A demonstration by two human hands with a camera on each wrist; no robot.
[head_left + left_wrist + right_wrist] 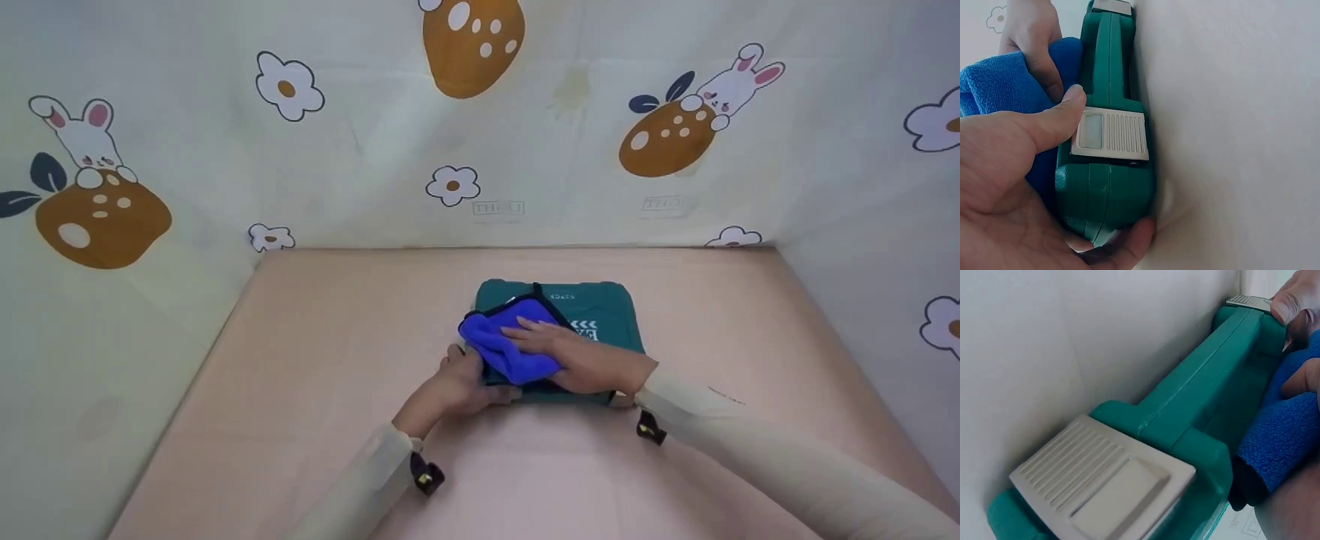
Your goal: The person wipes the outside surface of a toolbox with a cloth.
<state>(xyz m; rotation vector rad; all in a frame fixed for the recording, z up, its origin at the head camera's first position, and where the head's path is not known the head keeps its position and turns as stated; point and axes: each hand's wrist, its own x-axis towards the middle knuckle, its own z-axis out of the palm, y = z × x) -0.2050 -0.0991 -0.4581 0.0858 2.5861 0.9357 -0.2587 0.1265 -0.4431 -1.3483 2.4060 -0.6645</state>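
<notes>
A green hard plastic tool case (611, 307) lies flat on the table, white lettering on its lid. My left hand (457, 386) grips its near left corner; in the left wrist view the thumb (1058, 121) rests by a grey latch (1111, 135) and the fingers reach round the corner. Over the left part of the lid lies a blue cloth (514, 360) with black edging, partly folded. My right hand (585, 361) presses on this cloth with fingers extended. The right wrist view shows the bunched cloth (1286, 430) beside the case's handle (1196, 374).
A second grey latch (1103, 478) is on the case's near right side. The pinkish table cover (337, 322) extends around the case. Behind and at both sides stand pale walls (360, 150) printed with rabbits, fruit and flowers.
</notes>
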